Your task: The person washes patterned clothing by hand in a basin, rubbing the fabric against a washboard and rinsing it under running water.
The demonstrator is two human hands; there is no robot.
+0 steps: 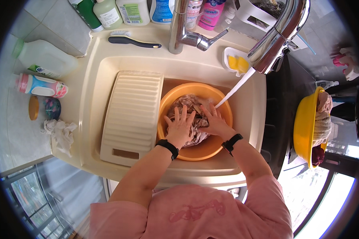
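Note:
An orange plastic basin (194,154) stands in the cream laundry sink (88,98), with a crumpled, wet patterned cloth (191,103) inside. My left hand (180,125) lies spread on the left part of the cloth, palm down. On its right part rests my right hand (216,122), fingers apart. Neither hand grips the cloth. Water runs from the chrome faucet's spout (264,47) in a stream (234,88) that falls into the basin beside my right fingertips. A ribbed washboard (133,110) covers the sink's left side, next to the basin.
Behind the sink lie a scrubbing brush (134,42) and a white soap dish (226,59) with yellow soap (238,64). Several bottles line the back ledge, among them a pink Vanish bottle (211,13). A yellow basin (305,125) with cloths stands at the right; crumpled tissue (61,133) lies left.

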